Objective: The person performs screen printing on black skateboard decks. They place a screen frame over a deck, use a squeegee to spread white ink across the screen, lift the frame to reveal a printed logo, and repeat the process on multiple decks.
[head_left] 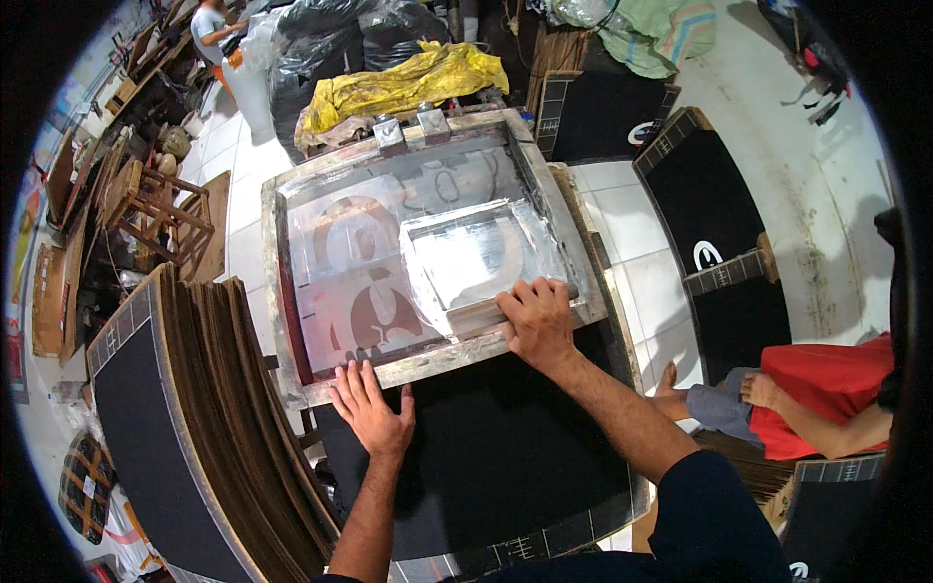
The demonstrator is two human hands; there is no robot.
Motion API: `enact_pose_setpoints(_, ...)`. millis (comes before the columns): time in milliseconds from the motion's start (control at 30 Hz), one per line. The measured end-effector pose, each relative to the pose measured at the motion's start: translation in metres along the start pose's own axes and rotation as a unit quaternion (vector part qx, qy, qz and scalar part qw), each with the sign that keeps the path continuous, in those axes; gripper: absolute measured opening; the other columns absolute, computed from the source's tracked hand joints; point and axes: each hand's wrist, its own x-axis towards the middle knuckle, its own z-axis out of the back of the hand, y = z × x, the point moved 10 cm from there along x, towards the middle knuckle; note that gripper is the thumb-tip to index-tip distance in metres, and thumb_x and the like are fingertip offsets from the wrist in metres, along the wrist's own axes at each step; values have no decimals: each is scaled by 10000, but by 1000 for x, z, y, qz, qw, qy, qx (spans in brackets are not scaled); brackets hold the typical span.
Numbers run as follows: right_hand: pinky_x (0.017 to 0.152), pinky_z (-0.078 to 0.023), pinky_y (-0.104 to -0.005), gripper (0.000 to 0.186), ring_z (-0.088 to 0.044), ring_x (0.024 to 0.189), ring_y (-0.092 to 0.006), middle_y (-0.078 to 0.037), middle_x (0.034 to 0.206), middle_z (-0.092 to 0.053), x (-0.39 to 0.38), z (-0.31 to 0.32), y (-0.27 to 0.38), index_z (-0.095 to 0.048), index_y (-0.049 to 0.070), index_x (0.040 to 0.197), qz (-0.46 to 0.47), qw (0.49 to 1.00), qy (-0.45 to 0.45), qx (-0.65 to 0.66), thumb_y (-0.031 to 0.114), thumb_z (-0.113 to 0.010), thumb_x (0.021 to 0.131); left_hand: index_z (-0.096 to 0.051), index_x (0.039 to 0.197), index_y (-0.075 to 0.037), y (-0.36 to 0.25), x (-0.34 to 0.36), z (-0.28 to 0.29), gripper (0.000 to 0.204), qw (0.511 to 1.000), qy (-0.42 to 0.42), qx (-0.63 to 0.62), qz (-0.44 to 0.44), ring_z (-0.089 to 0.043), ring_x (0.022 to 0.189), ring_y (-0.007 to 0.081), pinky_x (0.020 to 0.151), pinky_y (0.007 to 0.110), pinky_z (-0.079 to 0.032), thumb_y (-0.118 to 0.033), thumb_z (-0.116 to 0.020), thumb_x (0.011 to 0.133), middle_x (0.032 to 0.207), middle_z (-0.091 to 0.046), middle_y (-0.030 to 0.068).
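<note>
A wooden screen-printing frame (275, 248) with a pale mesh and stencilled shapes (384, 316) lies over a black board (505, 457). My left hand (374, 408) rests with spread fingers on the frame's lower edge, left of middle. My right hand (533, 325) is closed over a flat bar, apparently a squeegee (471, 319), at the lower edge of a white-bordered window in the mesh, near the frame's right corner. Two metal clamps (432, 124) sit on the far edge of the frame.
Stacked black boards (146, 418) stand left; more boards (709, 204) lie right. A seated person in red (816, 389) is close on my right. Another person (214, 39) stands far left near wooden stools (155, 209). Bags and yellow plastic (408, 83) lie beyond the frame.
</note>
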Motion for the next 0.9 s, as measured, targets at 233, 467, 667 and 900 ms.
enact_pose_setpoints(233,998,-435,-491,222,-659,980,-270,-80,986,-676,-8,11,2,-708,113,1056,3,1000,1,24,35,-706,848,-652,1172,-36,10,39,19,661,992,64,-76,-72,-582,1104,372,1043,534,-403,-467,-912,743,1125,-629,169)
enact_pose_setpoints(467,944,-436,-466,255,-645,1007,-296,-80,998,-691,45,9,-16,-713,129,1077,-5,998,45,53,39,-704,839,-699,1071,-70,6,49,40,593,989,42,-104,-97,-587,940,316,875,456,-413,-413,-966,668,947,-625,98)
enact_pose_setpoints(667,919,-428,-480,373,-639,1037,-284,-51,1051,-701,36,1,-16,-712,138,1130,7,992,102,69,40,-766,774,-711,1070,-64,10,51,35,607,990,52,-107,-82,-594,959,316,887,456,-417,-390,-986,638,963,-640,95)
enact_pose_setpoints(900,952,-429,-492,455,-641,1115,-294,-43,1134,-725,97,-39,-42,-706,158,1208,41,994,71,72,139,-835,772,-723,1056,-62,11,51,35,590,989,57,-109,-78,-593,953,294,883,448,-416,-377,-993,637,969,-649,84)
